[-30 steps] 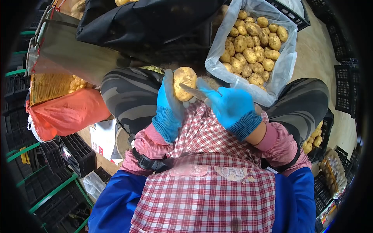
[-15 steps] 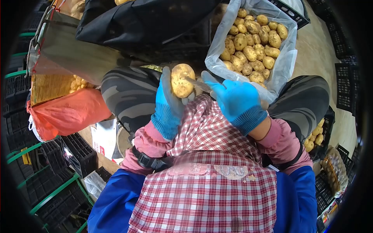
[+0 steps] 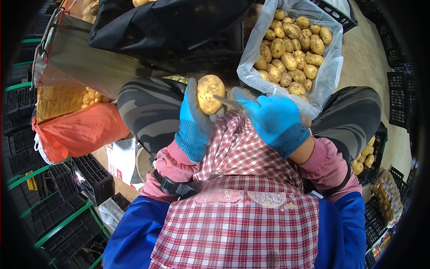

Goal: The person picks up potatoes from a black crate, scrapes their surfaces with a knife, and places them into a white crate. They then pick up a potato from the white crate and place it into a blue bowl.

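Gripped in my left hand (image 3: 193,117), in a blue and grey work glove, is a large yellow potato (image 3: 209,92) with brown specks. My right hand (image 3: 274,114), gloved the same way, closes around a knife (image 3: 226,101). The narrow blade points left, and its tip overlaps the right side of the potato. Motion blurs the blade and the right fingers a little. Both hands are above my lap, over a red checked apron (image 3: 237,210).
A crate lined with pale plastic (image 3: 333,74) holds many potatoes at the upper right. Black cloth (image 3: 165,27) covers something ahead. On the left lie a red sack (image 3: 83,130) and stacked black crates (image 3: 92,179). More potatoes (image 3: 365,157) sit in a crate beside my right knee.
The right hand and knife have shifted slightly, with the blade tip a little lower on the potato. My left hand still grips the potato in nearly the same place.
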The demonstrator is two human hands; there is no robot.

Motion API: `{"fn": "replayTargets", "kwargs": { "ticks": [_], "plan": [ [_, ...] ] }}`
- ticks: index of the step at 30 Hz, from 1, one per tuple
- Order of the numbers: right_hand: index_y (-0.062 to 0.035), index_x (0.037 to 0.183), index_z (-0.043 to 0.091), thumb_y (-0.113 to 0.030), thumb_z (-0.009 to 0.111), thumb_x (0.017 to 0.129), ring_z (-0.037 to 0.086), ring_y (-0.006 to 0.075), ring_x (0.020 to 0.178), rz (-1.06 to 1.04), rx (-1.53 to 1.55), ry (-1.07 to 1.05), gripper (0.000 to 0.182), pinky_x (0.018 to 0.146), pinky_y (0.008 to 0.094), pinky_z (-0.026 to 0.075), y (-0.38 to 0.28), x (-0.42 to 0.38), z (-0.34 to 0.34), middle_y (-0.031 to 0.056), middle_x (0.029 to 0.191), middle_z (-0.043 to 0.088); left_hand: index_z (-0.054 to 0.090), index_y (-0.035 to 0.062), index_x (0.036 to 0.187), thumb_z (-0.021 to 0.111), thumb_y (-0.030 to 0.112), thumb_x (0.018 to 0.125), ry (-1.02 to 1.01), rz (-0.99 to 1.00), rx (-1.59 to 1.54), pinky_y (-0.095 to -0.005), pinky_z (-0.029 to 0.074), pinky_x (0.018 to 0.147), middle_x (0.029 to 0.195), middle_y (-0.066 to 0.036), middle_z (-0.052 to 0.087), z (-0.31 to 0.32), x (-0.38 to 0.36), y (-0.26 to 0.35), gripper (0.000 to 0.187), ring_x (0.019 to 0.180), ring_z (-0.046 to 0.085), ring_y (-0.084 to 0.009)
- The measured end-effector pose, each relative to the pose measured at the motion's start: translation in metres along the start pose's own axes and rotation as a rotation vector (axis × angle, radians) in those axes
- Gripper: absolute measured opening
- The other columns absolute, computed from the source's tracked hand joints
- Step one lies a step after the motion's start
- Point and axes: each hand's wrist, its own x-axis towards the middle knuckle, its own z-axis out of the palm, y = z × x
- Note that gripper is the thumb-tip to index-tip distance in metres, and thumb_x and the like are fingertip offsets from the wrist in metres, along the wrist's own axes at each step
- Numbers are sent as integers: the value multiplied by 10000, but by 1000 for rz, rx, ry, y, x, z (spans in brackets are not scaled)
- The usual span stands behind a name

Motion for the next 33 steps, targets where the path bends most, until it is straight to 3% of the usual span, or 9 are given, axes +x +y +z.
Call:
{"fn": "replayTargets", "kwargs": {
  "ticks": [8,10,14,19,21,27,29,31,33],
  "plan": [
    [-225,1437,533,-176,583,914,648,197,663,-11,-33,-54,527,586,339,531,-2,-2,-5,39,733,599,277,-60,1461,488,71,1033,6,-46,4,-319,590,844,1214,-214,585,-1,-1,5,494,1011,669,-248],
    [-226,1436,533,-193,576,929,653,201,668,0,10,-74,510,589,349,536,0,-1,-7,47,756,630,344,-45,1397,390,182,1058,31,38,156,-298,590,839,1168,-192,610,2,-1,7,410,993,679,-224],
    [-209,1416,553,-213,554,963,668,225,686,-86,140,-232,453,597,369,538,2,1,-13,74,802,685,509,-12,1229,191,409,1109,54,337,617,-253,593,811,1065,-136,667,5,-2,13,541,934,700,-166],
    [-186,1351,611,-216,594,947,670,261,689,9,417,102,406,606,378,525,9,5,-17,100,814,693,457,-55,1277,379,370,1076,7,-76,-140,-271,582,683,1038,-165,648,-3,4,-2,476,822,681,-202],
    [-183,1336,625,-219,612,936,666,268,682,23,444,158,402,604,381,522,13,4,-11,100,812,688,516,-24,1202,294,467,1079,-119,-227,-461,-233,554,565,937,-137,663,-11,12,2,553,698,661,-165],
    [-193,1351,610,-219,618,931,657,290,682,16,309,-41,421,593,402,519,5,3,-9,94,808,679,552,5,1138,261,552,1054,118,-241,-304,-216,493,458,869,-116,662,6,10,8,626,572,611,-159],
    [-202,1362,600,-220,621,929,653,294,679,-44,271,-92,434,586,404,517,1,1,-10,93,793,671,553,5,1158,295,555,1044,172,184,96,-221,494,457,896,-128,667,13,8,-6,617,576,614,-170],
    [-217,1368,595,-223,631,921,652,285,669,14,353,49,449,578,404,515,3,2,1,89,782,667,554,10,1177,325,551,1035,135,156,15,-237,502,462,922,-140,672,10,9,-12,604,580,617,-182],
    [-225,1371,594,-226,639,913,650,281,662,49,387,175,460,575,405,515,7,5,12,88,774,663,558,22,1193,345,544,1029,8,-233,-468,-262,513,472,941,-149,676,-3,13,-12,587,577,616,-192]
  ]
}}
